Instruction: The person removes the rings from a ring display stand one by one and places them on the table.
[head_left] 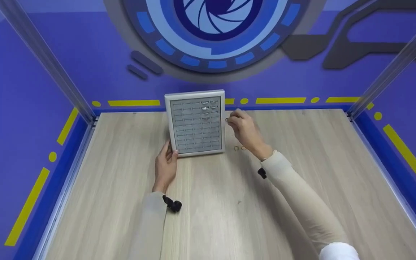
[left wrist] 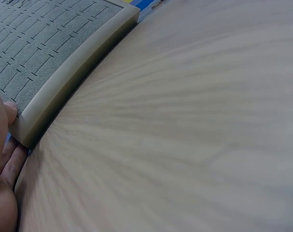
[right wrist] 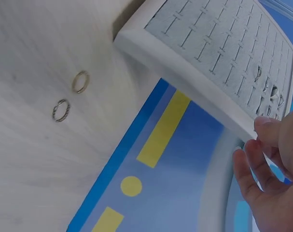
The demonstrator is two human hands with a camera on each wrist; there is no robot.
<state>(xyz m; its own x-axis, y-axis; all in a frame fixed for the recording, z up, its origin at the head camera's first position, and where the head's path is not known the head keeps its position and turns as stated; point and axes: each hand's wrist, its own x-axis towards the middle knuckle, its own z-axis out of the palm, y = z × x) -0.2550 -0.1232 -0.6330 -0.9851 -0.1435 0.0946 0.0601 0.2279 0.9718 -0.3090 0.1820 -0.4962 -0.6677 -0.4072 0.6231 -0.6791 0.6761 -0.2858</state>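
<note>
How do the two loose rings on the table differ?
The gold ring is a plain, smooth band; the dark ring looks twisted and silvery-grey. The gold ring lies nearer the ring tray, the dark ring farther off. Both lie flat on the table, apart and untouched.

Matt felt tray (head_left: 196, 122), wood-grain table (head_left: 229, 202)
</note>
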